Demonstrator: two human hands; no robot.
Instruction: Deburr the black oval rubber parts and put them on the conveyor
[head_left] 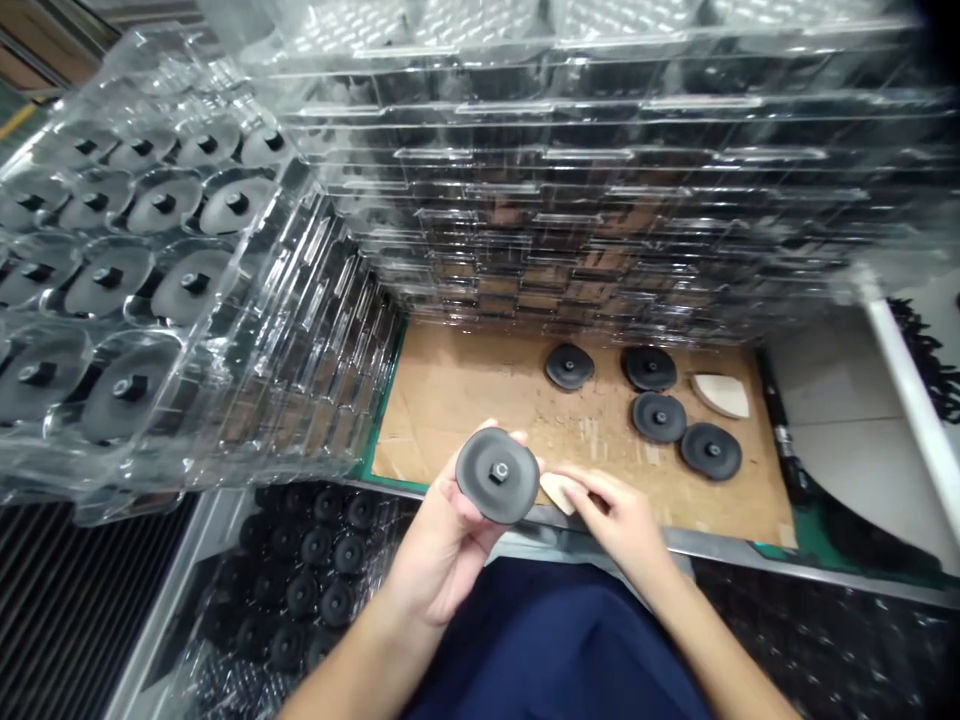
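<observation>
Here you are with the dark disc (498, 476) up in front of your body, over the near edge of the surface, its face turned up to you. Your left hand (448, 548) cradles it from below and behind, fingertips curling over the far rim, while your right hand (619, 512) pinches the pale pad (559, 493) between thumb and fingers, right by the disc's right edge; whether pad and disc touch, you can't tell from this angle. On handling: it looks light enough for one hand, stiff rather than floppy, and that smooth face could well slide a little under dry fingers. The matt skin would probably scuff before anything breaks, so take it by the rim or from underneath and leave the broad face free. And what a look it has: dark grey, softly rounded, somewhere between circle and square, gently dished, with a shiny hexagonal metal fitting standing in a dark collar at its centre. Beyond your hands, four similar loose discs (658, 416) lie on the cardboard sheet (465, 400), a second pale piece (720, 395) beside them, and clear trays (300, 340) stacked at your left carry more on top.
</observation>
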